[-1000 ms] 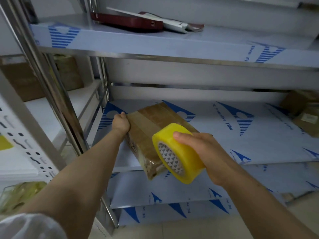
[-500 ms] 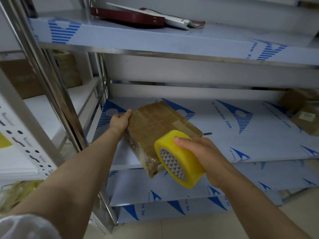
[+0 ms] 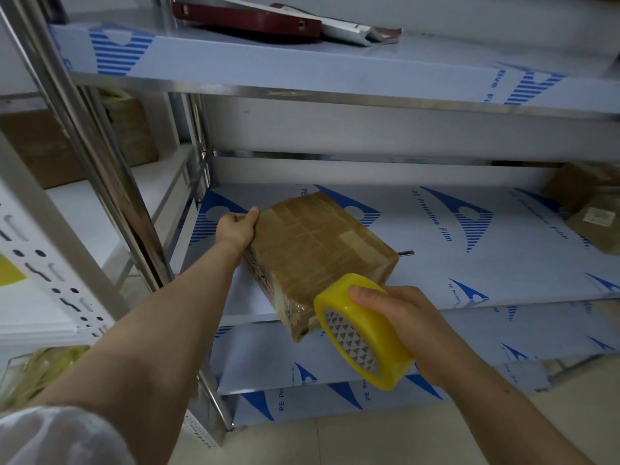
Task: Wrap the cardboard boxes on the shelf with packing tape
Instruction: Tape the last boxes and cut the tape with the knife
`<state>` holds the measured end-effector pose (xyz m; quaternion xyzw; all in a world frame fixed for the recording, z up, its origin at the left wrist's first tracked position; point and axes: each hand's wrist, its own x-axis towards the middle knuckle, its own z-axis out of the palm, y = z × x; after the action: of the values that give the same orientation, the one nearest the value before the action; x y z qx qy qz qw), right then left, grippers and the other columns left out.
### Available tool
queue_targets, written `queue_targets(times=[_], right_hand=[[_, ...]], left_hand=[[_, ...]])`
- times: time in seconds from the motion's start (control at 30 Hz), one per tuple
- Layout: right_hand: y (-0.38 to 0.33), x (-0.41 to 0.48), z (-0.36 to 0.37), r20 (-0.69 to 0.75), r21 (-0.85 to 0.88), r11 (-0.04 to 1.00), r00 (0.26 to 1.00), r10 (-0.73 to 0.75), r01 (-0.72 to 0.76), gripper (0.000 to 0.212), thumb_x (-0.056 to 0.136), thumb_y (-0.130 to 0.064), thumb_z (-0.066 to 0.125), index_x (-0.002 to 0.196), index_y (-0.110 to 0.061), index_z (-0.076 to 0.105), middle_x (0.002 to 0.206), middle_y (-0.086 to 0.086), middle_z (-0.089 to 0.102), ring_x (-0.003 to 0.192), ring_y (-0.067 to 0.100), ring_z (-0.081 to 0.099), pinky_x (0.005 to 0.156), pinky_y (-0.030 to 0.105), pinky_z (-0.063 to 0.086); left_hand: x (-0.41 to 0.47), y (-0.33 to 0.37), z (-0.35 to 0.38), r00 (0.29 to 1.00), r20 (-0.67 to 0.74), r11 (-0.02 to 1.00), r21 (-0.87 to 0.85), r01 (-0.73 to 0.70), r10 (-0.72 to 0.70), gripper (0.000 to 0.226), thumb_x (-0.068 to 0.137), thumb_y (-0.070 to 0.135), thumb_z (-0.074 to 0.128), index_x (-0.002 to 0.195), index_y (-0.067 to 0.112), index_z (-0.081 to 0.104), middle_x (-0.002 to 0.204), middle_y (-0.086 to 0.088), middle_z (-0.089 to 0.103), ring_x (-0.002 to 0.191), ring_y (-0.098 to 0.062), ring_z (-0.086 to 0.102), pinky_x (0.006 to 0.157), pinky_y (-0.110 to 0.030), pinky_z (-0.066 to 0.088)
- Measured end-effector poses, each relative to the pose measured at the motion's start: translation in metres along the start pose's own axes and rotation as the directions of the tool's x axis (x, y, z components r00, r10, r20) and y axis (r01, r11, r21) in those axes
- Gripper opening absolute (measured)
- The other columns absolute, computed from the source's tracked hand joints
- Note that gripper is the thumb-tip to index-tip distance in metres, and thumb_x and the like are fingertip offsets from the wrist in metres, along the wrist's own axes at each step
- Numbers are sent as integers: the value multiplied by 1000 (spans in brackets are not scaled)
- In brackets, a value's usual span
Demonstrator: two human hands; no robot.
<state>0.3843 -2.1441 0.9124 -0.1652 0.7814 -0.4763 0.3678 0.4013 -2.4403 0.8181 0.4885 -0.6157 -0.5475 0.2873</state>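
Steel shelving (image 3: 469,273) fills the view, its boards covered in pale film printed with blue triangles and the words "PE Protective Film" (image 3: 433,216); the same lettering, partly cut off, shows on the lower boards. On the middle shelf lies a brown cardboard box (image 3: 318,250) already glossy with tape, turned askew, its near corner jutting over the front edge. The left hand (image 3: 236,226) grips the box's far left corner, thumb on top. The right hand (image 3: 402,317) is clamped on a yellow roll of packing tape (image 3: 364,330), which touches the box's near corner. Far right sit more small brown boxes (image 3: 593,229), one with a pale label too small to read. A dark red flat case (image 3: 248,18) lies on the top shelf.
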Motion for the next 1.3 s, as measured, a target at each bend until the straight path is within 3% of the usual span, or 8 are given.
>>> queue_targets(times=[0.23,0.53,0.8,0.87,0.93,1.0,1.1,1.3], right_hand=[[4,-3,2,-36,16,1000,999,23,-22,18,78,-42,70,77,-27,59,96,0,66,93,23,63,93,48,50],[21,3,3,-38,-36,997,997,68,-70,30,81,-42,67,88,-12,69,98,12,70,92,27,66,93,49,50],[33,13,3,-28,-17,997,996,79,-80,37,82,-38,67,98,-4,69,97,17,71,92,30,68,89,46,53],[35,15,4,-5,-17,997,997,79,-79,35,82,-40,67,97,-8,72,95,14,72,91,28,68,90,45,54],[37,19,5,6,-6,997,997,78,-78,34,82,-40,67,95,-9,73,95,12,73,90,27,69,89,44,54],[39,23,8,8,3,997,997,77,-77,32,83,-39,66,93,-9,73,94,12,73,89,27,69,88,43,55],[41,30,13,4,18,997,997,74,-74,35,83,-37,67,92,-4,72,94,15,72,89,29,69,85,41,54],[43,36,17,2,71,996,998,59,-59,29,83,-35,67,87,-6,71,92,15,72,83,27,67,81,38,54]], left_hand=[[-3,2,-1,1000,-10,1000,8,10,-10,32,93,43,55,92,10,55,105,-11,61,106,-30,57,99,-39,45],[-10,7,-1,1000,1,999,30,15,-15,35,94,40,54,68,19,46,81,-3,53,92,-23,51,94,-36,42],[-5,6,-1,999,14,988,151,-37,35,37,96,41,50,71,14,52,79,-7,57,89,-26,55,93,-38,47],[-3,11,1,991,-27,880,464,-103,130,39,98,40,43,95,6,61,101,-17,63,99,-33,57,97,-44,44],[-6,23,11,960,10,587,790,-178,278,45,100,35,34,125,4,52,127,-21,54,122,-36,47,111,-47,28],[-15,37,24,956,134,437,867,-240,259,67,99,52,22,145,4,31,149,-21,31,141,-34,23,117,-48,4],[-22,31,40,958,233,343,897,-278,165,96,87,76,10,152,6,1,159,-17,2,147,-31,-2,117,-44,-4],[-41,39,41,971,211,282,930,-235,111,86,94,65,9,150,1,-8,158,-19,-12,146,-31,-10,119,-43,-3]])
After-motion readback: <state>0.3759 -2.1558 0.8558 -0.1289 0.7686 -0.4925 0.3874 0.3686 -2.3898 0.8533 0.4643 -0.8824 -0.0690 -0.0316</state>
